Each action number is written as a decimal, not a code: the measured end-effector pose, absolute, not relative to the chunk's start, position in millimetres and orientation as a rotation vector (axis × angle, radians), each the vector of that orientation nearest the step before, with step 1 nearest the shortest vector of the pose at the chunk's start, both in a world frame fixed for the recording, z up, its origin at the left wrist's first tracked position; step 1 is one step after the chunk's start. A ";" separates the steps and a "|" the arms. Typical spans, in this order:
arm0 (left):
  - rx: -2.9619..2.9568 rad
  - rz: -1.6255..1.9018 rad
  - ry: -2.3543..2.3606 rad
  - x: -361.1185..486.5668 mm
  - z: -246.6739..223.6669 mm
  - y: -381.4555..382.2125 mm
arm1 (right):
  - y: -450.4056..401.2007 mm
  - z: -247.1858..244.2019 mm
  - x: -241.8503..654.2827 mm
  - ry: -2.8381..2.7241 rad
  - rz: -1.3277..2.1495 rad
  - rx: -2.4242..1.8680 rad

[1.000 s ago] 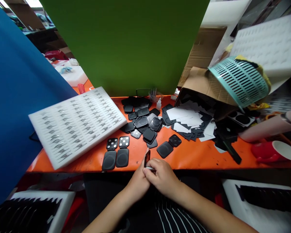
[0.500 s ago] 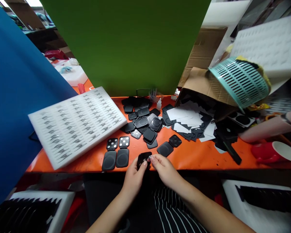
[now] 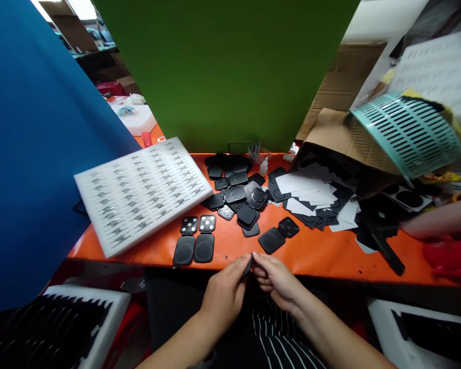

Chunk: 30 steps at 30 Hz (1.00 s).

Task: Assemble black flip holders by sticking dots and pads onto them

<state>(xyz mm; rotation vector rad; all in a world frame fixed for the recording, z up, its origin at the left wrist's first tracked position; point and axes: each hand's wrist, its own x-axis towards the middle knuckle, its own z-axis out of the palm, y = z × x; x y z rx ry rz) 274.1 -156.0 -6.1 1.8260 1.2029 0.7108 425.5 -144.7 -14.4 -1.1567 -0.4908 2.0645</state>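
Observation:
Near the table's front edge, my left hand (image 3: pixel 226 287) is closed on a small flat black piece (image 3: pixel 248 266), which is tilted nearly edge-on. My right hand (image 3: pixel 274 277) pinches the far end of the same piece with thumb and fingers; most of it is hidden behind the fingers. Left of my hands lie two open black hinged cases (image 3: pixel 194 249), their upper halves carrying silver dots. Another open hinged case (image 3: pixel 272 240) lies just beyond my right hand. Farther back is a loose pile of black cases (image 3: pixel 248 215), some ribbed on top.
A white foam tray (image 3: pixel 146 192) with slotted rows stands on the orange table (image 3: pixel 230 246). To the right are white and black sheets (image 3: pixel 309 187), a cardboard box (image 3: pixel 330 133), a tilted teal basket (image 3: pixel 407 133) and a red mug (image 3: pixel 449 259). A small bottle (image 3: pixel 264 166) stands behind the pile.
The black piece has turned from lying nearly face-up to edge-on, and my hands have come closer together around it. The whole view has shifted, so the table things appear farther right.

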 end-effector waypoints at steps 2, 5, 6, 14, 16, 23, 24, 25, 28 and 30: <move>1.821 0.720 1.195 274.3 -5.6 -156.0 | -143.9 -17.5 421.7 -0.407 2.037 -1.150; 1.650 0.761 1.219 275.0 -7.6 -150.8 | -141.8 -19.3 415.1 -0.339 2.010 -1.129; 1.533 0.777 1.240 275.1 -9.3 -148.0 | -140.6 -18.2 413.5 -0.339 2.017 -1.111; 1.256 0.788 1.326 274.8 -10.5 -139.6 | -129.3 8.2 410.9 -1.430 1.443 -1.392; 1.441 0.739 1.395 274.3 -4.4 -142.0 | -129.6 11.7 408.9 -1.776 1.151 -1.516; 1.840 0.568 1.480 271.6 -3.7 -146.4 | -133.2 9.1 404.7 -2.120 0.850 -1.644; 1.876 0.555 1.480 271.4 -5.7 -147.1 | -133.3 8.7 405.4 -2.126 0.862 -1.646; 1.909 0.540 1.476 271.3 -7.8 -148.1 | -133.3 8.5 406.2 -2.126 0.883 -1.645; 1.973 0.501 1.455 271.6 -12.5 -150.8 | -132.8 8.2 407.7 -2.095 0.955 -1.629; 1.982 0.484 1.450 272.2 -13.9 -151.9 | -132.9 7.1 406.9 -2.051 0.955 -1.652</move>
